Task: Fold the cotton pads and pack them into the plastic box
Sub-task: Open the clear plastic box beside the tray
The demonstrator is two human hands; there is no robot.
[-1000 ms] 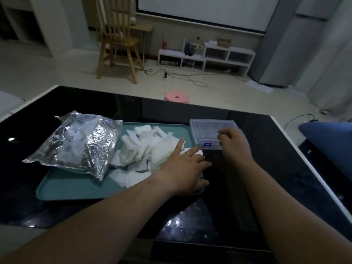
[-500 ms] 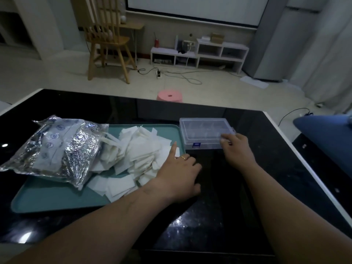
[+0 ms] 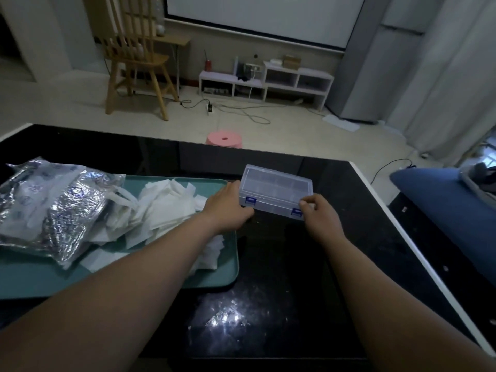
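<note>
Foil bag (image 3: 53, 208) — seemingly atop cotton pads (image 3: 169, 208)

A glossy black tabletop (image 3: 281, 264) carries a teal tray (image 3: 40, 277) at its left, and a crinkled silver foil bag (image 3: 53, 208) lies across the tray's left part. On the pale floor beyond, a pink round stool (image 3: 224, 138) stands just past the far edge. Farther back are a wooden chair (image 3: 137, 60), a white power strip (image 3: 210, 108) with trailing cables, a low white shelf unit (image 3: 268, 81) and a projector screen (image 3: 268, 14). A blue cushion (image 3: 434, 200) lies at the right.
</note>
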